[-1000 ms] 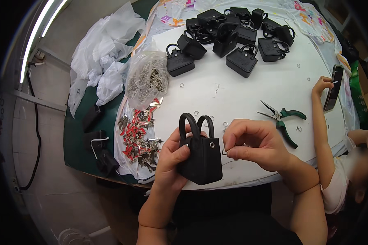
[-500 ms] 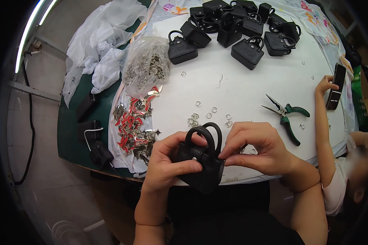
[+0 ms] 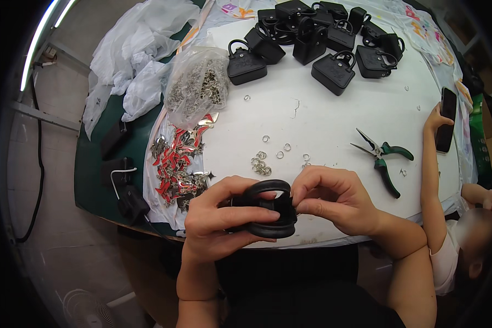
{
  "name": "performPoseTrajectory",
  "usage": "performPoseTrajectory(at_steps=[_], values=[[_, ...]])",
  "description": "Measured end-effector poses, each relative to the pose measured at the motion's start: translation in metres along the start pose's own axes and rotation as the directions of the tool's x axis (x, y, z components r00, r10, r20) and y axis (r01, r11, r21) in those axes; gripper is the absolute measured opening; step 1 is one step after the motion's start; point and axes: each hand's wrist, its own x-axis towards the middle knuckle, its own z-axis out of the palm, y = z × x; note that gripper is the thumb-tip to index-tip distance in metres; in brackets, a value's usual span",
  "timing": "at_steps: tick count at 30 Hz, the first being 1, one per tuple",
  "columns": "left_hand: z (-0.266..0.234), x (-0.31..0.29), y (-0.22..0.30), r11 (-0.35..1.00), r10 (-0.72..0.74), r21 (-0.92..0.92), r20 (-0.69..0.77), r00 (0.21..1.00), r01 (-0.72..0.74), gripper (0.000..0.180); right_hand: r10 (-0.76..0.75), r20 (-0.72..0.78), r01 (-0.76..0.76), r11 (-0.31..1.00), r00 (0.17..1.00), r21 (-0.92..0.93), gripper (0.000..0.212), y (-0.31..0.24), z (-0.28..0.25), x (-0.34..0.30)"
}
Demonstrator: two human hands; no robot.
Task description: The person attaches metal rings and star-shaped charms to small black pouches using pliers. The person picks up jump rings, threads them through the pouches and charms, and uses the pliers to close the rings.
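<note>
your left hand (image 3: 216, 221) is wrapped around a small black bag (image 3: 268, 210), fingers closed over its front so most of the body is hidden; only its looped handles and a strip of the dark side show. your right hand (image 3: 333, 199) pinches together at the bag's top edge by the handles, and whatever sits between those fingertips is too small to make out. you hold the bag at the near edge of the white bench (image 3: 322, 120), just over your lap, tipped so the handles face the camera. it looks matte black, stiff, with two rounded handles lying close together.

just beyond your hands lie loose metal rings (image 3: 262, 164), and green-handled pliers (image 3: 382, 158) lie to the right. more black bags (image 3: 317, 38) cluster at the far side. a clear sack of metal parts (image 3: 197, 85) and red charms (image 3: 177, 158) lie left. another person's hand (image 3: 440, 117) holds a phone (image 3: 447, 117) at the right, partly cut by the dark rim.
</note>
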Motion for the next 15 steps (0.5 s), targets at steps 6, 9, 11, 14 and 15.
performPoseTrajectory(at_steps=[6, 9, 11, 14, 15], values=[[0.003, -0.009, 0.005, 0.989, -0.035, 0.139, -0.053, 0.998, 0.042, 0.042, -0.247, 0.054, 0.228, 0.755, 0.967, -0.615, 0.008, 0.004, 0.005, 0.004], [0.008, -0.027, 0.008, 0.975, -0.094, 0.189, -0.132, 0.987, 0.118, 0.044, -0.337, 0.086, 0.283, 0.598, 0.938, -0.75, 0.008, 0.005, 0.008, 0.005], [0.014, -0.046, 0.013, 0.939, -0.337, -0.016, -0.25, 0.908, 0.344, 0.043, -0.259, -0.02, 0.179, 0.72, 0.966, -0.67, 0.009, 0.006, 0.01, 0.002], [0.004, -0.067, 0.016, 0.827, -0.415, 0.312, -0.224, 0.882, 0.468, 0.042, -0.342, -0.035, 0.231, 0.705, 0.939, -0.67, 0.01, 0.012, 0.005, 0.002], [-0.005, -0.074, 0.016, 0.75, -0.408, 0.507, -0.152, 0.9, 0.425, 0.043, -0.392, -0.014, 0.268, 0.654, 0.92, -0.707, 0.015, 0.011, 0.006, 0.002]])
